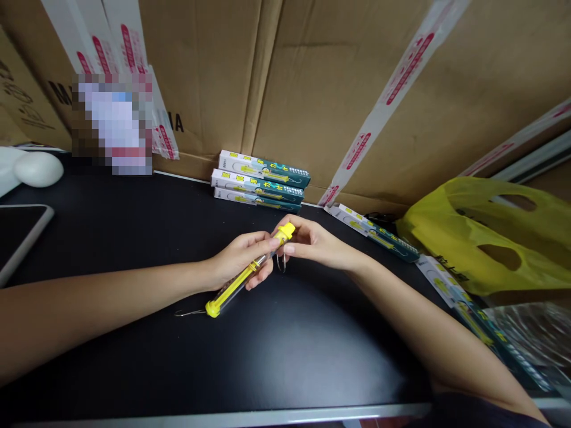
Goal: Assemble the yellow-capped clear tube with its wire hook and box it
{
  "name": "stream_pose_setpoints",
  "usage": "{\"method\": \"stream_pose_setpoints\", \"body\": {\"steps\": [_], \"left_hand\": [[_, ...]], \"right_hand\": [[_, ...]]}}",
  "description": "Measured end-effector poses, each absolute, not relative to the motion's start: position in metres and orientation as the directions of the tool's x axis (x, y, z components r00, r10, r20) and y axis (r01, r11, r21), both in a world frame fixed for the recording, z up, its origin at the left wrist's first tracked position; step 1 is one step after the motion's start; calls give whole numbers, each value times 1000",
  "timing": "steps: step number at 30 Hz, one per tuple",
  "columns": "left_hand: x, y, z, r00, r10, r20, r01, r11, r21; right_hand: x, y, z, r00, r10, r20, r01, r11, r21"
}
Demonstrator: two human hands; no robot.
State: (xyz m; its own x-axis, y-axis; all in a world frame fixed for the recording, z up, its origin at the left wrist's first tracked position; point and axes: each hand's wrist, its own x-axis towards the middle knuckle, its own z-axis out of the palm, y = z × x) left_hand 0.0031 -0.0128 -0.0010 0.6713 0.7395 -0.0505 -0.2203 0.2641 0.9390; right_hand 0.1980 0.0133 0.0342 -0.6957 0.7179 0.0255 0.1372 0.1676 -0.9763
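A yellow spring scale [238, 284] with a clear tube is held at a slant above the black table [285, 362]. My left hand [245, 255] is closed around its upper part, thumb along the tube. At the top end, the fingers of my right hand [307, 241] are closed on the yellow cap, partly hidden behind it. A metal ring [282, 261] hangs beside the cap near my right fingertips. From the lower yellow end a thin metal hook [190, 312] sticks out to the left.
Several printed boxes [259, 189] are stacked at the back against a large taped carton [312, 77]. More such boxes [377, 233] lie along the right side, beside a yellow plastic bag [446, 226] and clear plastic wrap [530, 327]. A white-edged tablet [24, 235] lies far left.
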Motion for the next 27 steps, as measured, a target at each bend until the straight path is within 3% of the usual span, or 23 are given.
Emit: {"method": "stream_pose_setpoints", "body": {"steps": [9,13,18,27], "left_hand": [[5,-10,-3,638,768,-54,-277,295,915],[5,-8,-5,693,716,-89,-275,376,885],[4,-9,-4,711,698,-81,-242,351,905],[5,-9,-3,748,657,-96,-186,346,920]], "right_hand": [[199,19,32,-614,788,55,68,121,-990],[210,30,39,-479,871,109,-52,96,-994],[215,37,41,-406,910,85,-185,10,-983],[202,26,33,-430,899,90,-133,35,-990]]}}
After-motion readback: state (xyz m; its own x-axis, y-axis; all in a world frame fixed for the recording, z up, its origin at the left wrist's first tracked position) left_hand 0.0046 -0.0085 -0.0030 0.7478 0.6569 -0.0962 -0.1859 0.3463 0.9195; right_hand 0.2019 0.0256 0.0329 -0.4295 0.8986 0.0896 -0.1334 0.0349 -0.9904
